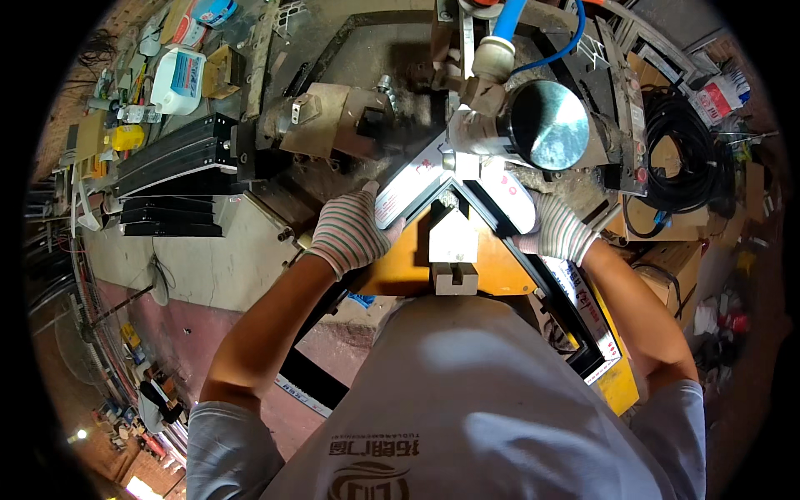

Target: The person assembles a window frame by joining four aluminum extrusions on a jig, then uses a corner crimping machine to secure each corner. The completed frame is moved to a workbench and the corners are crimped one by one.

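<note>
A black metal profile frame [492, 208] with white printed film on its faces has one mitred corner pointing away from me, under the machine head. My left hand [350, 229], in a striped knit glove, grips the corner's left leg. On the right leg, my right hand [558, 229] in a matching glove is closed round the profile. Inside the corner stands a pale metal block [454, 237] above an orange plate [400, 262]. Just beyond the corner is a round shiny metal cylinder [550, 125]. The frame's sides run back past my body, partly hidden by my arms and shirt.
Black profile pieces [175, 158] are stacked at the left, below a white jug [177, 81]. A blue hose [508, 21] rises from the machine. A black coiled hose [679, 142] lies at the right, above a cardboard box [671, 271].
</note>
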The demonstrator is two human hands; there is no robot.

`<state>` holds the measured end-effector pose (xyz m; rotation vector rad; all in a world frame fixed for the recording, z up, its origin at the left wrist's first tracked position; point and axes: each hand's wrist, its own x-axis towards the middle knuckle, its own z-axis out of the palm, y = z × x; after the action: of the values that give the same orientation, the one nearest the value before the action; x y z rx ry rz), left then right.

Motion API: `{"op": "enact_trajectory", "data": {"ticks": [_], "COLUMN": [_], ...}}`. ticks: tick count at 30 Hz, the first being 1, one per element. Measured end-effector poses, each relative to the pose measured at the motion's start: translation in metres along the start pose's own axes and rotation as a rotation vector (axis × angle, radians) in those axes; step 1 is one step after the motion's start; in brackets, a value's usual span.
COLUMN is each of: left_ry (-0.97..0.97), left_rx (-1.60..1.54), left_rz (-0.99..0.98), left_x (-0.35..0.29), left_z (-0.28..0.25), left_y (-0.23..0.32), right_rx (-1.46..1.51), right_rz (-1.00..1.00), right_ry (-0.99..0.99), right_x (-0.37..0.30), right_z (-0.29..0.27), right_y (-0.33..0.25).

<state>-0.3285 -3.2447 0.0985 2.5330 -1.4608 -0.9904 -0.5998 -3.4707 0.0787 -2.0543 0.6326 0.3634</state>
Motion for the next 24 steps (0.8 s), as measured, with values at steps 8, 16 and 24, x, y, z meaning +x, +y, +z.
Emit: {"op": "enact_trajectory", "data": {"ticks": [8,16,24], "left_ry": [-0.042,0.015,0.022], "left_rx": [0.003,-0.021,0.008], "left_rz": [-0.021,-0.003,-0.067], "left_x": [0.002,0.002,-0.002], "left_z": [-0.006,0.004,-0.001], "left_y": [0.001,-0.004,0.005], "right_rx": [0.011,-0.049,0.011], "right_rz": [0.007,0.001,-0.101], "right_ry": [-0.002,0.013,0.049], "right_x": [0.0,-0.001,0.001], "right_z": [0.001,-0.003,0.005], "right_y": [0.002,-0.005,0.011]}}
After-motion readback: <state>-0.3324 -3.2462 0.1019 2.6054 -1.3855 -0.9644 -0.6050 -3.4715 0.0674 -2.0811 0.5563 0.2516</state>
